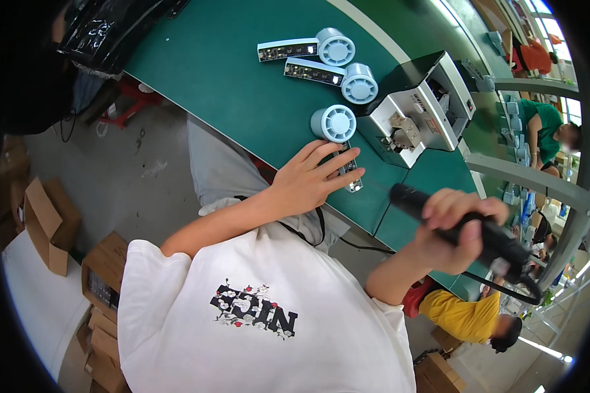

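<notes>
A light-blue handheld fan [338,124] lies on the green worktable [229,72], its round grille up and the circuit board in its handle exposed. My left hand [314,175] rests across that handle with its fingers stretched and apart, hiding part of the board. To the right, above the table's near edge, my right hand [462,226] is closed around a black corded electric screwdriver [410,200], slightly blurred, its tip end pointing left and its cable trailing from the other end. Two more fans, an upper one [336,48] and a lower one [359,84], lie farther off with their boards showing.
A silver and black screw feeder [419,108] stands right of the fans. A black plastic bag [111,33] sits at the table's far left. Cardboard boxes [49,223] are on the left, and a metal frame post [537,177] rises at right. Several people work beyond it.
</notes>
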Available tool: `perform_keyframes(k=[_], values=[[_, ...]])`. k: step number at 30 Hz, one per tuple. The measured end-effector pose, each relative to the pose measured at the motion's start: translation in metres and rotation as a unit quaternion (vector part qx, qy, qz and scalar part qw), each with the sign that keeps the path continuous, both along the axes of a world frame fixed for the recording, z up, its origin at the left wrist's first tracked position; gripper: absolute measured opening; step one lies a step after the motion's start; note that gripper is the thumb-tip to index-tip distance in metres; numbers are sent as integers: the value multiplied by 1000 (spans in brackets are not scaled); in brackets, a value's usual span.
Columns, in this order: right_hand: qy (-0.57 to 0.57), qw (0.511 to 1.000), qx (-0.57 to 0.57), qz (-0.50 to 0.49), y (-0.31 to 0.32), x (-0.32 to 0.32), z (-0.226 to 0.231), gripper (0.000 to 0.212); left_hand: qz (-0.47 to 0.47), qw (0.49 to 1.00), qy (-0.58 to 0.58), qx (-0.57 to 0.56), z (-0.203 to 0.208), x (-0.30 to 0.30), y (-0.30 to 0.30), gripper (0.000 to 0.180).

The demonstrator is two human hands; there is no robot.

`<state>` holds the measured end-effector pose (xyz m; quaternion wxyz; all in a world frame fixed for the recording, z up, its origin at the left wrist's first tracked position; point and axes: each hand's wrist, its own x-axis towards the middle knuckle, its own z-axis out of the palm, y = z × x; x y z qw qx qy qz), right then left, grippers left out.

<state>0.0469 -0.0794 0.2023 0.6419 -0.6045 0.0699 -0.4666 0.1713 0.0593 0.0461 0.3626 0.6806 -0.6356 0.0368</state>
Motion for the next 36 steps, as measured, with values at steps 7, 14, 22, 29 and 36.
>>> perform_keyframes(k=[7, 14, 22, 29, 36], values=[[-16, 984, 44, -171, -60, 52, 30, 9, 27, 999, 19, 14, 1, -5, 1, 60], [64, 977, 20, -200, -50, 76, 17, 17, 32, 999, 1, 7, 1, -6, 2, 53], [3, 980, 72, -183, -1, 26, -4, 26, 31, 999, 8, -5, -3, -5, -2, 48], [27, 972, 83, -219, 18, 0, -6, 23, 20, 1000, 11, 4, -2, -2, -3, 46], [26, 970, 105, -216, 18, -1, -13, 22, 5, 1000, 27, -5, -4, -3, -5, 41]])
